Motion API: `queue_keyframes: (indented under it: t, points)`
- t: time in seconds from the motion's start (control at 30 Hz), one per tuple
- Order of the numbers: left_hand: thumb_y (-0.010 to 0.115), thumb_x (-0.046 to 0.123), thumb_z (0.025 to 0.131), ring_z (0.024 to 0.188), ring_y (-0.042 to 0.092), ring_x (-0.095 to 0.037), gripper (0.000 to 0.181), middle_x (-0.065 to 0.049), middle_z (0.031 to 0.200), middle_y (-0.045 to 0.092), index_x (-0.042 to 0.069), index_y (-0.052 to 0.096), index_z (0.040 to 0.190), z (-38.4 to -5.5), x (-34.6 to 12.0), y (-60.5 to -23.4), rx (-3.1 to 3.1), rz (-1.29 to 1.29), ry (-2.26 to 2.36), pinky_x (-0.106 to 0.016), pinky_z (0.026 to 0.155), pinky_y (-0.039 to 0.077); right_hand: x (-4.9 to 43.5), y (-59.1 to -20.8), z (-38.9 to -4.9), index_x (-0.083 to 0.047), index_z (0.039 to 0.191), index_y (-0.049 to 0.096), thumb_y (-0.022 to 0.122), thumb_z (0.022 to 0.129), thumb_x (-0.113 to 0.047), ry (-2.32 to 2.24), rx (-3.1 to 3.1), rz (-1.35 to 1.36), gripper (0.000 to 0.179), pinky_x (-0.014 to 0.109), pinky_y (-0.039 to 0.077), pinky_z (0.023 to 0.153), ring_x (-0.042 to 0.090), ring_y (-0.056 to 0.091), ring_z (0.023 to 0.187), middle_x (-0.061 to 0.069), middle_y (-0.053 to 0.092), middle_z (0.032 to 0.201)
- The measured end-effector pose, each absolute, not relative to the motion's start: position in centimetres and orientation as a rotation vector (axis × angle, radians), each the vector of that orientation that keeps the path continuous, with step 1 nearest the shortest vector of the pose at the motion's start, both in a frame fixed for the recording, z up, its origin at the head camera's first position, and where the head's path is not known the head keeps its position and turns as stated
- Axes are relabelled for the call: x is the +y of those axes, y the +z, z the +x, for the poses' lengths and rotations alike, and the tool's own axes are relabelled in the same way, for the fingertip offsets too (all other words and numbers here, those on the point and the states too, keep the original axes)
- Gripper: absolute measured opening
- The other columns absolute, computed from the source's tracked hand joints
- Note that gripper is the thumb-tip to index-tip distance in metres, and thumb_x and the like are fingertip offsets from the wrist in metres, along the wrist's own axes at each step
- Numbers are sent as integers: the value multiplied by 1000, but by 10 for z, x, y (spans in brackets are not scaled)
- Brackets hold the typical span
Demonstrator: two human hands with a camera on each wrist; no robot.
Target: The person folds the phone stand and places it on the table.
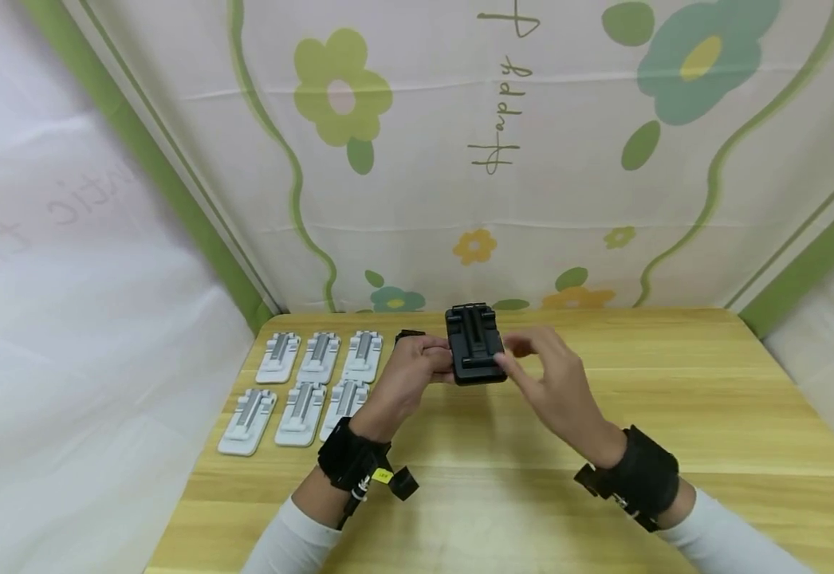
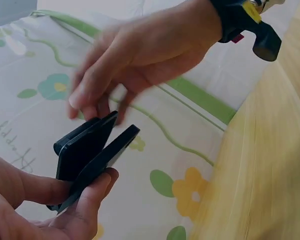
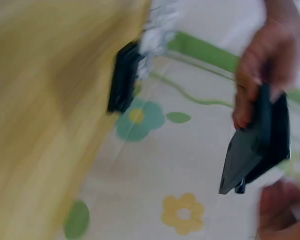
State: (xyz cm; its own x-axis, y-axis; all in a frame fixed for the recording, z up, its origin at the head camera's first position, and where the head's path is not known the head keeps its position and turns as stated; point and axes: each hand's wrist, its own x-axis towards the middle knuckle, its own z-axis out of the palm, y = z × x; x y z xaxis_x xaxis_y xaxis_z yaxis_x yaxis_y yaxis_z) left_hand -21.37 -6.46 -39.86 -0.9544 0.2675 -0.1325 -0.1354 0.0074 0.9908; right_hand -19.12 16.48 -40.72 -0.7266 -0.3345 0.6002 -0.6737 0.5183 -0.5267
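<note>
A black folding phone stand (image 1: 476, 344), partly unfolded, is held up over the table by my left hand (image 1: 417, 368). In the left wrist view, the left thumb and fingers (image 2: 92, 200) pinch the stand's lower end, and its two plates (image 2: 87, 150) spread apart in a narrow V. My right hand (image 1: 556, 383) hovers just right of the stand with fingers loosely bent; its thumb tip overlaps the stand's edge in the head view. The right wrist view shows the right fingers (image 3: 282, 207), blurred, with a gap between them and the stand (image 3: 255, 140).
Several white folding phone stands (image 1: 302, 413) lie in two rows on the left of the wooden table (image 1: 647, 414). A second black stand (image 3: 124, 77) lies by the table's far edge, mostly hidden behind my left hand in the head view. A flowered curtain (image 1: 403, 191) hangs behind.
</note>
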Motion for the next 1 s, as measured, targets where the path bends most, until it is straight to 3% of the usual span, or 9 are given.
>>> queue_keyframes:
  t: [0.13,0.27,0.5,0.6,0.77,0.9,1.0]
  points:
    - [56,0,100,84,71,-15,30,-22,113,73,-5,66,128,-212,-63,-400,1994,165,2026,-29,80,63,174,-399,-201,-5,150,41,57,106,-40,1889,-2629,469,58,43,51,107,25,56,123,16,50,142]
    - [56,2,101,85,71,-15,30,-20,111,74,-5,66,128,-210,-62,-401,1985,168,2006,-31,82,63,179,-397,-210,4,151,37,56,107,-38,2410,-2636,303,64,44,51,108,27,54,128,23,40,150]
    - [45,22,111,80,70,-13,36,-8,98,68,-7,63,125,-209,-62,-403,1871,97,2074,-28,78,63,181,-402,-214,8,142,43,57,107,-31,2465,-2614,346,55,34,57,96,18,61,112,20,47,139]
    - [52,29,109,82,70,-14,41,-11,103,69,-6,62,127,-209,-62,-402,1913,97,2049,-30,79,62,180,-404,-216,8,141,44,58,106,-30,2478,-2615,361,54,34,57,96,18,62,111,18,50,134]
    - [65,18,102,92,73,-18,39,-18,118,73,-3,59,134,-208,-61,-399,2051,141,1931,-34,85,63,182,-405,-216,9,142,40,57,107,-28,2465,-2630,382,54,34,57,95,17,65,108,14,59,125]
    - [63,11,102,88,74,-17,31,-19,112,75,-4,64,129,-208,-58,-399,2104,171,1917,-34,81,64,183,-408,-216,10,140,41,58,106,-25,2431,-2638,382,51,34,59,92,18,66,103,13,64,118]
    - [65,10,101,84,72,-15,27,-16,103,74,-4,66,124,-209,-54,-402,2144,176,1903,-34,78,64,185,-410,-216,11,142,40,57,106,-22,2374,-2668,359,52,34,60,92,19,68,102,20,64,122]
